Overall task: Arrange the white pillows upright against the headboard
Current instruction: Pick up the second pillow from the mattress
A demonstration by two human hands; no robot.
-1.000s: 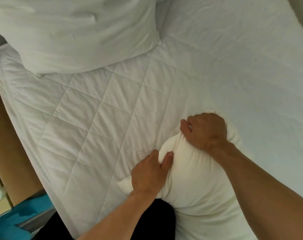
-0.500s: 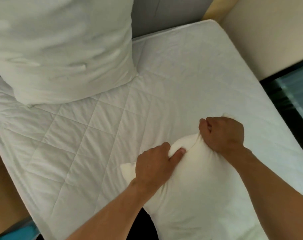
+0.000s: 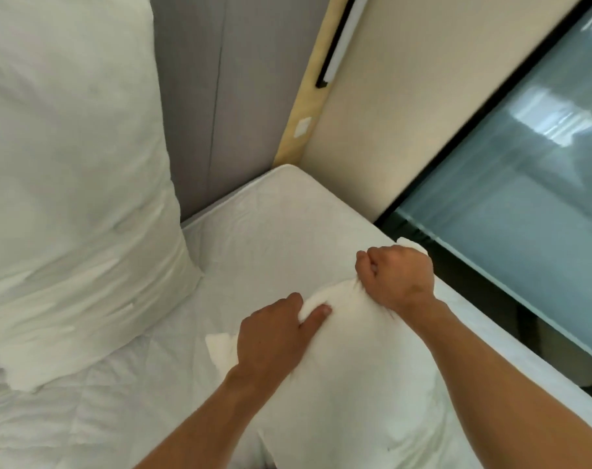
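Where the pillows are: while one white pillow stands upright at the left against the grey headboard, a second white pillow lies nearer the person, low in the middle of the view, on the bed.
Left hand: the left hand grips the near pillow's upper edge, its fingers curled shut over a fold of the cloth, thumb on the near side.
Right hand: the right hand is closed in a fist on the same upper edge, further right, with the cloth bunched tight below the knuckles.
Near pillow: its top edge is gathered between the two hands; one corner sticks out left of the left hand, and a bit of another shows behind the right hand.
Bed: white quilted cover, with open space between the upright pillow and the held one.
Surroundings: a cream wall panel stands at the bed's far right corner, and a dark-framed glass panel runs along the right side.
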